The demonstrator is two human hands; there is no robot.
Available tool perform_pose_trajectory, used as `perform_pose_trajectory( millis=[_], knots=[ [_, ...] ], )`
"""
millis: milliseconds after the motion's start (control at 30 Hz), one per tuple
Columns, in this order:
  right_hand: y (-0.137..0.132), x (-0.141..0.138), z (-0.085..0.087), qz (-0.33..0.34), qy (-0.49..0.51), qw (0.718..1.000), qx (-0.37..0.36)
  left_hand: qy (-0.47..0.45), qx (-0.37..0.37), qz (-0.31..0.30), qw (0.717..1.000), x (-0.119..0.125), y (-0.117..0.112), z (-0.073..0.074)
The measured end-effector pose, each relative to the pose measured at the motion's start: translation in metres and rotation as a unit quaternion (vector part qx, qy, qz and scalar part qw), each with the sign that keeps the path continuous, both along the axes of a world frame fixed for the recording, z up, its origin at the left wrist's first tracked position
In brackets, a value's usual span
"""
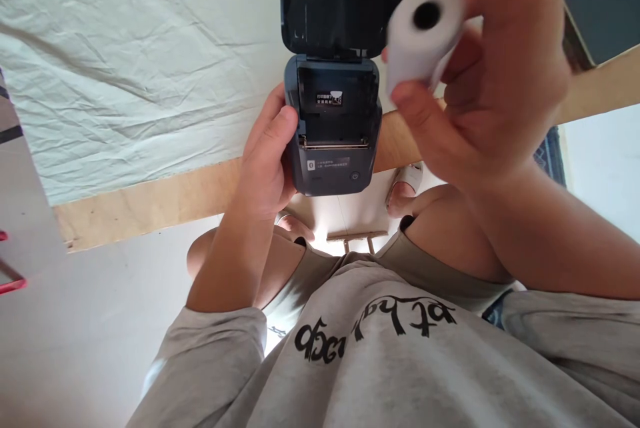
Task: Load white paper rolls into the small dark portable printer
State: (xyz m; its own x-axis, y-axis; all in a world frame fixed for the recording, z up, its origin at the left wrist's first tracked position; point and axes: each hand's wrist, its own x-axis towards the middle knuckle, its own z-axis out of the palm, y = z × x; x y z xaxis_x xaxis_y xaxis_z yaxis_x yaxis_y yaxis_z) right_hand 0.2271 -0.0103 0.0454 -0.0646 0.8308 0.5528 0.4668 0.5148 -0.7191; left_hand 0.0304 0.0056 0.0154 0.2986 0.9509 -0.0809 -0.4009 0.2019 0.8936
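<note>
My left hand (270,148) grips a small dark label printer (335,178) by its left side, thumb on the edge of the casing. Its black lid (340,8) is swung fully up, and the paper bay (340,118) inside holds no roll. A small printed sticker shows on the bay's back wall. In my right hand (490,81) is a white paper roll (410,48), pinched between thumb and fingers, with its dark core hole facing me. The roll is up and to the right of the bay, apart from it, and slightly blurred.
A table covered with a wrinkled pale cloth (150,68) lies ahead, with a bare wooden edge (150,211). A dark flat panel (605,1) is at the upper right. Red-edged object (13,285) shows at far left. My legs are below the table edge.
</note>
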Motion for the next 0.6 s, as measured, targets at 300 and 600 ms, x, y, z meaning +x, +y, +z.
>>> perform_pose_trajectory(
  millis=[300, 600],
  knots=[
    [-0.001, -0.026, 0.010, -0.080, -0.196, 0.977, 0.021, 0.019, 0.033, 0.016, 0.999, 0.004, -0.001, -0.001],
    [0.007, -0.031, 0.003, -0.061, -0.248, 0.966, 0.051, -0.002, 0.060, 0.038, 0.997, 0.003, -0.002, -0.007]
  ],
)
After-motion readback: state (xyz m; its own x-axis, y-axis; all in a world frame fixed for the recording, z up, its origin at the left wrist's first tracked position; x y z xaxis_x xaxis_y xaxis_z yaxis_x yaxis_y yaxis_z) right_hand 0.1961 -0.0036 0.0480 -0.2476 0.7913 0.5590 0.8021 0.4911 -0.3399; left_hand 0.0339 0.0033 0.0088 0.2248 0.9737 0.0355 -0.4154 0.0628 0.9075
